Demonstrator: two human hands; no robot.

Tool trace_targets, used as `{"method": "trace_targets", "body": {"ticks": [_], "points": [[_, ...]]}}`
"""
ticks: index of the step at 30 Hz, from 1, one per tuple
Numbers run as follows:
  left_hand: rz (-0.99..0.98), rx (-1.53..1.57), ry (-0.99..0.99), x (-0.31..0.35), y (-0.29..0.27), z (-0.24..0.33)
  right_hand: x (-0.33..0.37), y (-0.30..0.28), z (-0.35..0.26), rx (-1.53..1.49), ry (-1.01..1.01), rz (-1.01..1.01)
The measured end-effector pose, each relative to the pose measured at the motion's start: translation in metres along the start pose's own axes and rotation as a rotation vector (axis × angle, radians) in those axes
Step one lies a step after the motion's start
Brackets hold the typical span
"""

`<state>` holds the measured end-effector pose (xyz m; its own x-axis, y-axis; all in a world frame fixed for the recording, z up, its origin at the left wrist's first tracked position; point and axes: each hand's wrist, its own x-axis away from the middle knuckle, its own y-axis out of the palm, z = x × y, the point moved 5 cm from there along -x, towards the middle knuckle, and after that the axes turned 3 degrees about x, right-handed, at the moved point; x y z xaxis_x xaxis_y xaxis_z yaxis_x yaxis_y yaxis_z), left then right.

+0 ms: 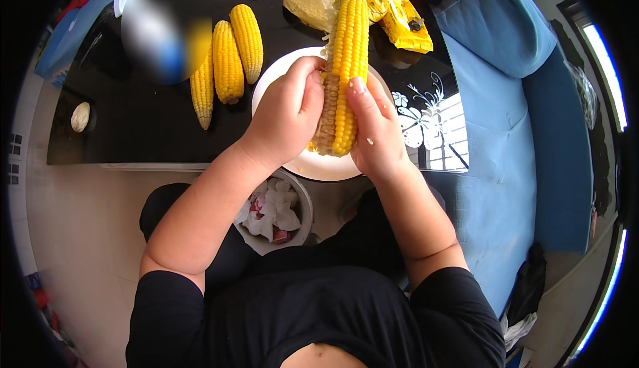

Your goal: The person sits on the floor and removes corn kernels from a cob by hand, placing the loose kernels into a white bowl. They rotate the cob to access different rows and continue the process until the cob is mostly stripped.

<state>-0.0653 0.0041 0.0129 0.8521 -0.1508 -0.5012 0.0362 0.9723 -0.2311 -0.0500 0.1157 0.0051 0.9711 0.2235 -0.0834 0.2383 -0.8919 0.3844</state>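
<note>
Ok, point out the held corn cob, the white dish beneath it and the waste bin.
Held corn cob (351, 48): head view, on its kernel-covered upper part.
White dish (326, 170): head view, on its bare near side.
Waste bin (307, 211): head view, on its right rim.

No readable words, numbers or signs are showing, a yellow packet (401, 30) is lying on the black table (153, 125), any print being too small to tell
</note>
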Motion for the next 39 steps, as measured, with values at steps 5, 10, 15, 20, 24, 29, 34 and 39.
{"method": "trace_targets", "body": {"ticks": [5,10,15,20,24,29,34,39], "points": [[-0.022,0.236,-0.079,-0.001,-0.001,-0.003,0.003,0.004,-0.004,0.057,-0.045,-0.050],[-0.027,0.226,-0.090,0.000,0.001,-0.004,0.003,0.006,0.000,0.039,-0.040,-0.063],[-0.031,0.020,-0.084,0.002,0.000,-0.003,0.004,0.006,0.003,0.090,-0.030,-0.060],[-0.009,-0.006,-0.082,0.001,-0.001,-0.007,0.004,0.004,0.002,0.064,-0.030,-0.029],[-0.048,0.292,-0.164,-0.003,-0.003,-0.012,0.002,0.005,-0.004,0.072,-0.025,-0.023],[-0.048,0.406,-0.226,-0.004,-0.002,-0.010,0.001,0.007,-0.008,0.101,-0.064,-0.069],[-0.069,0.235,-0.190,-0.005,-0.002,-0.013,0.001,-0.001,-0.008,-0.006,-0.017,-0.036],[-0.064,0.168,-0.109,-0.004,-0.004,-0.016,0.001,-0.004,-0.013,-0.053,-0.026,0.000]]}}
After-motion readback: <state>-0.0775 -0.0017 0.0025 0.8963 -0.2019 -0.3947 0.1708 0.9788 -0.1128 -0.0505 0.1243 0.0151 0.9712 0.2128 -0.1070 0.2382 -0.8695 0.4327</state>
